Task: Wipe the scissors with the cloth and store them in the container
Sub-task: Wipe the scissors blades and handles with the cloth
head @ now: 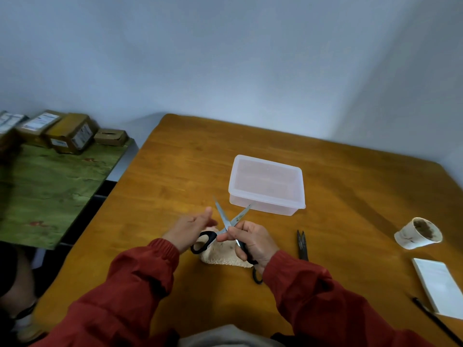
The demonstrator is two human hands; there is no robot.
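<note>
**Desk:** Where are the scissors (223, 216)?
**Me:** Mid-frame, above the wooden table (175, 171), blades splayed in an X. My right grip (253, 242) is curled round one black handle. Whether my left grip (190, 230) holds the other loop or only lies against it, I cannot tell.
**Desk:** And the cloth (220, 257)?
**Me:** Directly beneath, a beige pad on the table under both grips. The scissors' long axis runs up-frame, tips toward the container (266, 184), near, up and right, its lid seemingly on. The left grip looks freer to fetch the cloth, I judge.
**Desk:** The room?
**Me:** Bare grey-blue wall (225, 58); dark snips (302, 245), a tipped paper cup (418, 232) and a notepad (438, 284) at right; cardboard boxes (70, 132) upper left
</note>
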